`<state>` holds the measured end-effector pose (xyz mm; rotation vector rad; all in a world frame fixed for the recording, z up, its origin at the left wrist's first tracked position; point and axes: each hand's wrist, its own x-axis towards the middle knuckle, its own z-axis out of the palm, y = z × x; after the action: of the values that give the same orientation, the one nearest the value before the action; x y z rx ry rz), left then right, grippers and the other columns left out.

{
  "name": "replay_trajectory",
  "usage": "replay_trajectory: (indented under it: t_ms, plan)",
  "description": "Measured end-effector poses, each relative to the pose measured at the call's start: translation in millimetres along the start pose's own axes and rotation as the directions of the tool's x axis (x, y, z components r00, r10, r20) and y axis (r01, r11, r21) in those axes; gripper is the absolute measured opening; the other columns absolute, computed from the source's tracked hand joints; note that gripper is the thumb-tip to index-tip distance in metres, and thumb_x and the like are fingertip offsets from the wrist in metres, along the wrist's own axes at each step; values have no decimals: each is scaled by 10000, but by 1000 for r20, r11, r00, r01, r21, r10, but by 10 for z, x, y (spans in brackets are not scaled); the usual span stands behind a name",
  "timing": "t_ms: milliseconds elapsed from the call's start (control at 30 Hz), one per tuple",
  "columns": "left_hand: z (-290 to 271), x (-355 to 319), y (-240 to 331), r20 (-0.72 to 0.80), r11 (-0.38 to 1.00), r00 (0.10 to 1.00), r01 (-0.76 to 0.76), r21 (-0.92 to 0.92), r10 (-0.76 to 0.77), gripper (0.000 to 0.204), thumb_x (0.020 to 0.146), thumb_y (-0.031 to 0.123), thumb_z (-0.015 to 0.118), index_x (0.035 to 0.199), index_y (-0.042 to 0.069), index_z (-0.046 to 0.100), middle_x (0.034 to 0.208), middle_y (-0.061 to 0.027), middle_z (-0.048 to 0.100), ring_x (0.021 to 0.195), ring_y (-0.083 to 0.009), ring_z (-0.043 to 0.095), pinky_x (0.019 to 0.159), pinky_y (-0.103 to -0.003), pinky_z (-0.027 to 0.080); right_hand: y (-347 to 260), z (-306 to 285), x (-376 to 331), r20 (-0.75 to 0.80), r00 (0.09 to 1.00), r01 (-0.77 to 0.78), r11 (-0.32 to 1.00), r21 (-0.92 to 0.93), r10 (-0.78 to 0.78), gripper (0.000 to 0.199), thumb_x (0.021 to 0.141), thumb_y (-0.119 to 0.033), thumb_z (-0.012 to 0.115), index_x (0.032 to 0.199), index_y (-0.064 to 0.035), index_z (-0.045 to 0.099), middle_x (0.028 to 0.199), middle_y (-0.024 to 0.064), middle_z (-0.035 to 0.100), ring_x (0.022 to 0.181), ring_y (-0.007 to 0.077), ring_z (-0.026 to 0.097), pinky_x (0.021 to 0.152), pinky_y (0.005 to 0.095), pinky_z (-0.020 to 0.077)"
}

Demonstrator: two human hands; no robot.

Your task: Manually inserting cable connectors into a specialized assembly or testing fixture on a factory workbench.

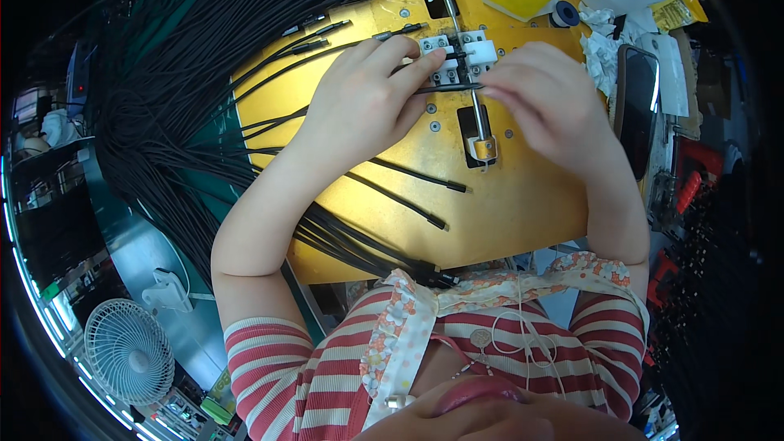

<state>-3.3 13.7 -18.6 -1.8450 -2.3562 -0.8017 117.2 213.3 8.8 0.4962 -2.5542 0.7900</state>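
Both your hands meet over the white fixture [461, 55] on the yellow desk [523, 204] in the head view. Your left hand [367, 102] pinches a black cable [445, 88] at its fingertips, and your right hand [547, 102] closes narrowly on the cable's tip. The cable's long axis runs left to right, crossing the fixture's metal rod [478, 114]; your right hand is nearer its end. Loose black cables [163, 73] fan out to your left.
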Motion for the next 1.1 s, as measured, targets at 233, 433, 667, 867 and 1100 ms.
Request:
replay_trajectory:
  t_ms: [233,433,667,867,1100]
  plan:
    - [10,3,-91,-21,999,999,-37,-11,37,369,724,60,682,1092,65,652,896,-61,581,805,-228,578,722,-330,491,101,26,-44,-27,995,-96,994,43,98,135,789,-11,677,923,-9,661,843,122,643,791,285,630,681,350,506]
    - [-420,48,29,192,907,968,222,-356,-162,334,789,24,652,1122,53,651,834,-91,593,707,-219,598,645,-299,506,54,14,-38,-68,950,-247,865,436,305,87,817,-10,668,904,-3,672,848,77,653,791,179,625,669,268,482]
    - [-195,54,20,72,968,994,94,-231,-79,418,797,2,648,1201,111,643,837,-62,593,665,-181,603,601,-256,502,239,179,-62,-53,915,-368,882,293,399,92,831,-75,682,905,-21,681,883,32,554,761,131,553,644,252,435]
    - [-70,-33,-69,102,988,994,-40,147,25,502,749,54,633,1229,200,629,880,-2,565,687,-143,600,561,-265,502,222,246,-53,-19,876,-460,847,265,481,96,829,-88,676,895,-18,679,864,40,538,746,148,540,632,269,435]
    - [-81,-23,-77,127,984,991,-68,166,47,520,740,47,641,1236,199,624,869,1,565,706,-132,599,551,-257,493,214,249,-59,-110,975,-204,971,-122,191,89,782,-87,690,858,-41,678,866,41,563,832,223,562,730,337,460]
